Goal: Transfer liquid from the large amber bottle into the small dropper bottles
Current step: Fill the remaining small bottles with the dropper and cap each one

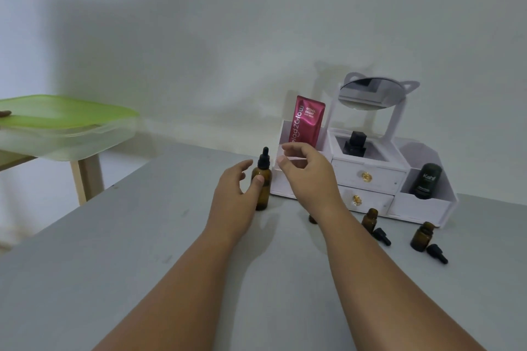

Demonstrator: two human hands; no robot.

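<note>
Large amber bottle (261, 191) stands upright on the grey surface (142, 236) w/ its black dropper top on, just in front of the L end of a white organiser (419, 206). L hand (232, 188) is at the bottle's L side. Its thumb lies on the glass front, and the other fingers (245, 165) are curved & slightly spread by the shoulder; can't tell if they really clamp it. R hand (309, 177) hovers just R of the dropper top, fingers curled, index & thumb tips near each other but apart, pinching nothing.

Further R, in front of the organiser, first small bottle (370, 216) & second small bottle (422, 236) stand uncapped. One loose dropper (382, 236) lies by the first, and a second loose dropper (437, 254) by the other. Third small bottle (312, 219) is mostly hidden behind the R wrist.

Organiser holds a pink sachet (306, 122), a black tube (425, 181) & a tilted round mirror (362, 94). Far L is a green-lidded tub (65, 122).
</note>
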